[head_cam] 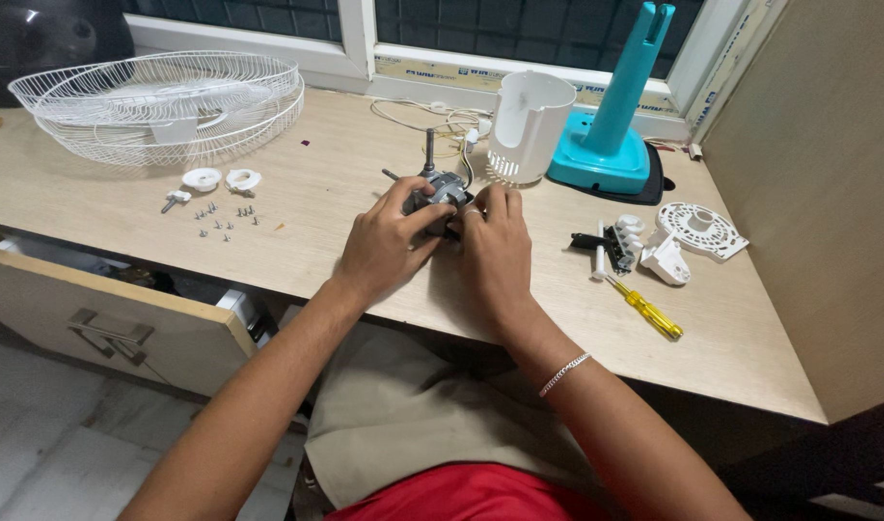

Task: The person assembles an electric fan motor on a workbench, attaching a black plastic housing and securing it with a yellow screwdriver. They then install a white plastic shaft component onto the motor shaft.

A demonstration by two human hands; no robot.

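Observation:
A grey metal fan motor [443,185] with an upright shaft rests on the wooden desk [345,183]. My left hand [382,241] grips its left side, fingers wrapped over the housing. From the right, my right hand [496,249] holds the motor too, with a ring on one finger and a thin bracelet at the wrist. Wires run from the motor toward the back of the desk. The lower part of the motor is hidden by both hands.
White wire fan guards [162,101] lie at the back left, with white knobs [220,178] and several small screws [220,222] before them. White motor cover [529,125] and teal fan stand [606,135] stand behind. Yellow-handled screwdriver [646,311], switch parts [615,241], white round plate [700,230] lie right. An open drawer [114,318] juts out left.

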